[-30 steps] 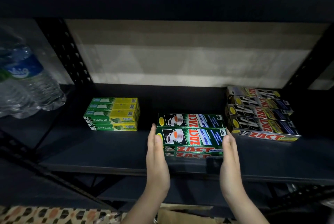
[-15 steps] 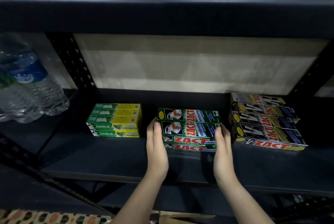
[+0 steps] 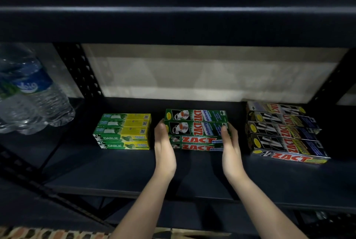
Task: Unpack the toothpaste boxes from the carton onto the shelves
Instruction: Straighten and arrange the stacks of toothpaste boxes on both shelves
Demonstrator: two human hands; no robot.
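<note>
The fingers (image 3: 161, 126) of the left hand (image 3: 163, 148) are held straight and together, pressed flat against the left end of the green stack (image 3: 196, 129); those of the right hand (image 3: 230, 148) are laid the same way against its right end, thumb just over the top edge. Nothing is curled round or pinched: the stack is squeezed between two flat palms.

The stack, two boxes wide and two high, sits mid-shelf (image 3: 192, 179), between the Darlie stack (image 3: 123, 131) on the left and the black stack (image 3: 283, 132) on the right, apart from both.

Such cartons are judged light, stiff along their length but easily crushed at the end flaps, with glossy faces that slide over one another. A firm, even end-to-end squeeze is therefore favoured, or the long sides are taken.

Water bottles (image 3: 28, 96) are seen at far left.
</note>
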